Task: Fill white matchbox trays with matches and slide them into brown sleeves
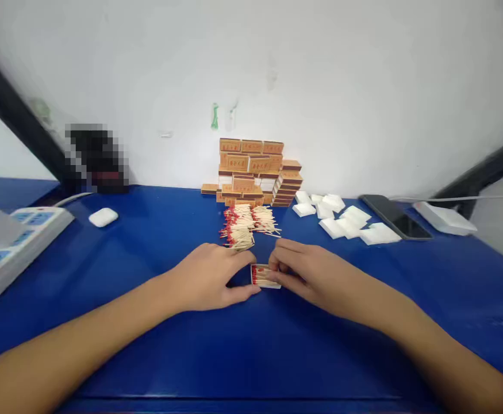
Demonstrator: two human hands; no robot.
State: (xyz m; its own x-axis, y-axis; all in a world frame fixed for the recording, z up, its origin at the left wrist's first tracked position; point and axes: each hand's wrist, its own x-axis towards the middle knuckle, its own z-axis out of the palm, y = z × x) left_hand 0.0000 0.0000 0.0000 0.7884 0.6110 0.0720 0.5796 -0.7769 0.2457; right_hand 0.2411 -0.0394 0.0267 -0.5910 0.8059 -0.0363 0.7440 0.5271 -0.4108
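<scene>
A small white match tray (263,276) filled with red-tipped matches lies on the blue table (242,351). My left hand (210,277) grips the tray's left end between thumb and curled fingers. My right hand (305,269) pinches its right end, fingers pressed together over the matches. Just behind the hands lies a loose heap of red-tipped matches (248,225). Farther back a stack of brown matchbox sleeves (255,171) stands against the white wall.
Several empty white trays (346,219) lie at the right, beside a dark phone (394,216) and a white box (444,218). A white earbud case (103,217) and a power strip (5,241) sit at the left. A dark object stands at back left.
</scene>
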